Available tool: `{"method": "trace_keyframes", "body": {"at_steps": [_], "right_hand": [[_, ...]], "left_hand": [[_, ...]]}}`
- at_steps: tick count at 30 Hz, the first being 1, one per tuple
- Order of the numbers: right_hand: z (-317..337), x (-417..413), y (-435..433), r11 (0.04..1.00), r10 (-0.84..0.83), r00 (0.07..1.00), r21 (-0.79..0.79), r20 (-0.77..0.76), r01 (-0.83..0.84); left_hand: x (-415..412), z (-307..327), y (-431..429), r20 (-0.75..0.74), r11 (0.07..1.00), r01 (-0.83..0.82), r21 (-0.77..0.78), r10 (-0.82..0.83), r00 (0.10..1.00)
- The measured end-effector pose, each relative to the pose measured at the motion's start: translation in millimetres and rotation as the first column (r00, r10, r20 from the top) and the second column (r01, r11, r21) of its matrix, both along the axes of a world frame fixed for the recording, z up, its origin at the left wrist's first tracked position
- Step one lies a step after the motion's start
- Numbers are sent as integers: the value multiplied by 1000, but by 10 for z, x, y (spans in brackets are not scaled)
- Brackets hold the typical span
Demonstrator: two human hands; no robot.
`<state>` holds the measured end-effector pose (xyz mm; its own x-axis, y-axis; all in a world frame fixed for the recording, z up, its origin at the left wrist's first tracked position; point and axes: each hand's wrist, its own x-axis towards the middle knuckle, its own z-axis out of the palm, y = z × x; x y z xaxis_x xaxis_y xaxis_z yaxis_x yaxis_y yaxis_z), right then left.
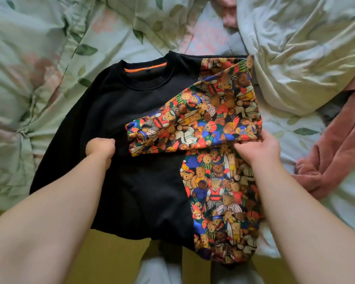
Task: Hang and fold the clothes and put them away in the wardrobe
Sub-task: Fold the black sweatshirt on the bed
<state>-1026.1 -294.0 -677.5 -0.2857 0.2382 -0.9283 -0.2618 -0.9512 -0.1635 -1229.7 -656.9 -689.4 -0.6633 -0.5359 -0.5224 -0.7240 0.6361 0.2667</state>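
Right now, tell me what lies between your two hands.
In the head view, the folded teddy-bear-print sleeve lies across the black sweatshirt between the left hand and right hand.

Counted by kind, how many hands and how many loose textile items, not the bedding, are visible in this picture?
Sweatshirts: 1, the black sweatshirt with a bear-print sleeve
Crumpled cloths: 1, the pink cloth at the right, perhaps a garment
Hands: 2, the left hand and the right hand, both holding the sweatshirt
Total: 4
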Motion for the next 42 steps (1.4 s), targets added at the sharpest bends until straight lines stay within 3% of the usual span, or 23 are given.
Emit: {"method": "trace_keyframes", "body": {"at_steps": [3,8,13,21,25,28,32,37,40,42], "right_hand": [[-50,27,-72,999,-18,1000,42,0,18],[-87,-15,-127,995,22,999,92,48,-27],[-100,-97,-134,991,42,994,123,103,-54],[-99,-215,-208,992,-19,976,126,216,-8],[-61,-261,-241,993,-62,970,111,235,36],[-18,-261,-269,994,-55,966,104,251,29],[-24,-215,-294,994,-74,973,92,219,55],[-4,-170,-320,994,-90,981,76,174,78],[-13,-154,-348,995,-70,977,85,200,54],[20,-180,-353,996,-43,975,87,216,25]], "left_hand": [[7,23,-88,-36,1000,27,5,-27,999],[71,89,97,-113,969,82,232,-57,992],[72,11,18,-146,950,300,85,-285,947],[-159,117,-10,-367,991,-13,134,62,928],[-262,125,-15,-326,956,-175,236,247,913],[-259,118,-4,-256,956,-227,187,270,928],[-222,119,-43,-190,969,-175,175,208,959],[-99,157,-172,-136,910,60,410,-4,991],[-29,106,-267,-184,920,314,233,-275,944],[-28,100,-332,-254,953,281,109,-247,935]]}}
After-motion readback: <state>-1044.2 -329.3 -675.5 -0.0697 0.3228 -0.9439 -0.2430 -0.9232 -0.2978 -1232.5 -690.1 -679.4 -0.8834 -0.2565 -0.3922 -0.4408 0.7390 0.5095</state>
